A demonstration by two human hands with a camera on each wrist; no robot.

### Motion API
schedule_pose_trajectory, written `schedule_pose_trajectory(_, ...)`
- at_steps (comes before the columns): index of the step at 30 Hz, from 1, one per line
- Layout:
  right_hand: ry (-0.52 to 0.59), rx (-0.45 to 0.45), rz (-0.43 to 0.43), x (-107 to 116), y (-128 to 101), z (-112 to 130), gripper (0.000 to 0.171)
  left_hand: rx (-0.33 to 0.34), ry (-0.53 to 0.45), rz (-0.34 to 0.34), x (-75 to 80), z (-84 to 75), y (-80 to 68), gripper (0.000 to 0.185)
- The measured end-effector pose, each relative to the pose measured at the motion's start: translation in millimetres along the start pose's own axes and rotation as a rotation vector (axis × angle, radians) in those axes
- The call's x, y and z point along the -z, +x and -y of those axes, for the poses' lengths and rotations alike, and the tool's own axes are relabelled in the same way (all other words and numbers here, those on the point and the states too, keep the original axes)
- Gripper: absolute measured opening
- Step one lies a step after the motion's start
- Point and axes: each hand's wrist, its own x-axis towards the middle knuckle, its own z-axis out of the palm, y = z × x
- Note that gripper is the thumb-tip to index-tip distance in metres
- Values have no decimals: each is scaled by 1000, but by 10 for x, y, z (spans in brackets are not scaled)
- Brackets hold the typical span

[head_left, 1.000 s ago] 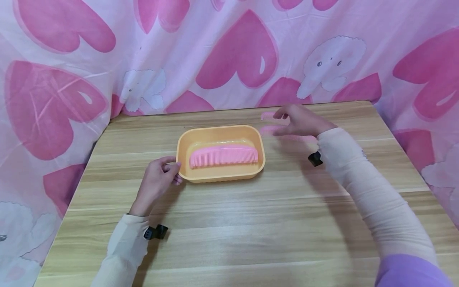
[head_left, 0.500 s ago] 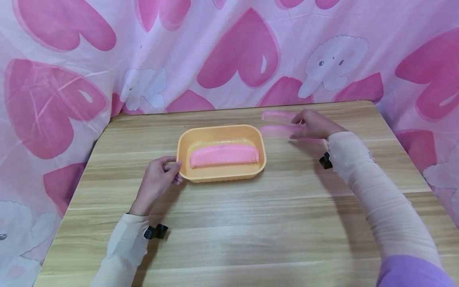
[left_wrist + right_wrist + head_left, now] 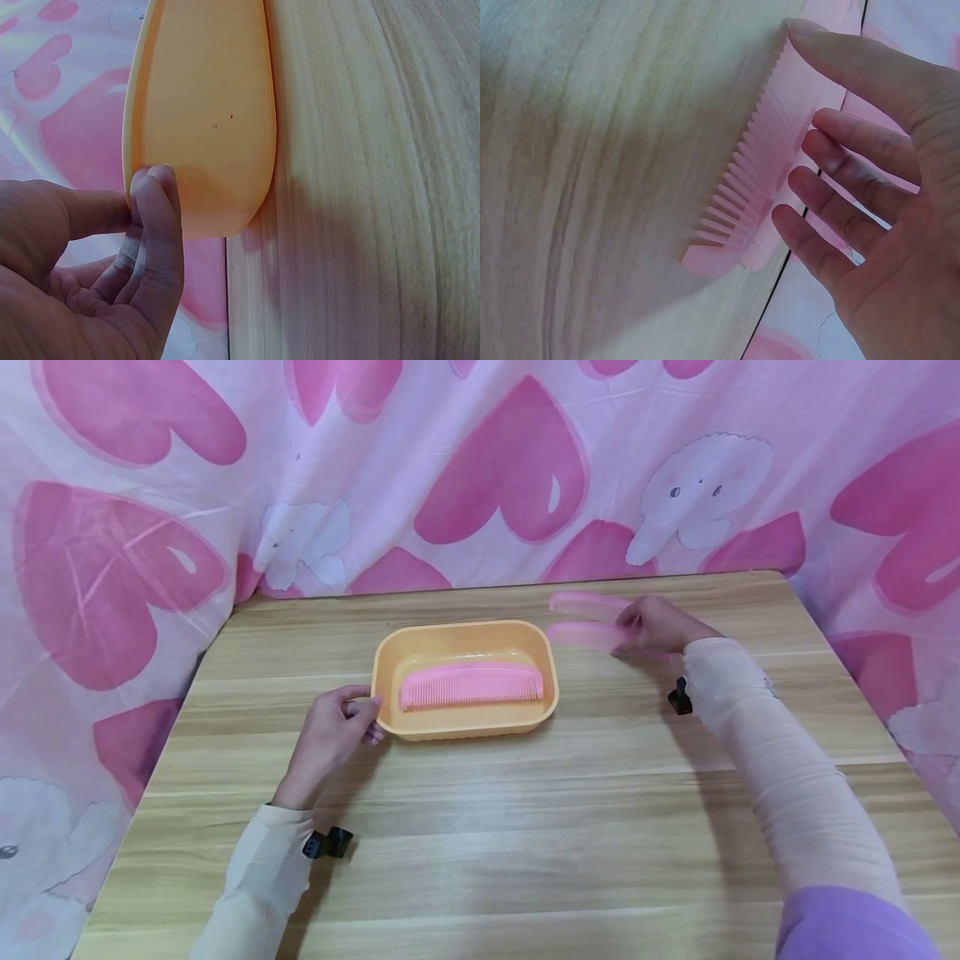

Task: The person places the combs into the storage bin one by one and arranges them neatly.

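A yellow-orange plastic tray (image 3: 465, 727) stands on the table with a pink comb (image 3: 472, 683) lying inside it, teeth facing the near side. My left hand (image 3: 333, 731) pinches the tray's left rim between thumb and fingers; the left wrist view shows the fingertips (image 3: 159, 180) against the inner wall. Right of the tray, a second pink comb (image 3: 581, 635) is under my right hand (image 3: 660, 625). In the right wrist view the thumb is at this comb's toothed edge (image 3: 739, 180) and the fingers are along its back. Farther off lies a third pink comb (image 3: 588, 602), partly hidden by the hand.
The wooden table (image 3: 480, 843) ends at the back against a pink curtain (image 3: 315, 468) printed with hearts and white animals. Black wrist cameras hang below both sleeves. The tray's right end sits close to the second comb's left end.
My right hand has slid to the right along the nearer loose comb and settled over its right half. The left hand keeps its hold on the tray rim.
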Motion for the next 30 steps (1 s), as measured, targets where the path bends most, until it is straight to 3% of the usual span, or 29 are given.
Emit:
schedule_pose_trajectory(6, 37, -81, 24, -15, -15, -29, 58, 6, -1, 3, 1, -9, -6, 35)
schedule_pose_trajectory(16, 41, 11, 17, -31, -23, -90, 52, 10, -5, 2, 4, -12, -13, 35)
schedule_pose_trajectory(23, 62, -36, 8, -67, -48, -98, 51, 18, -8, 7, 6, -18, -17, 36)
schedule_pose_trajectory(30, 46, -25, -4, -67, -54, -137, 52, 16, -13, 8, 6, -13, -18, 36)
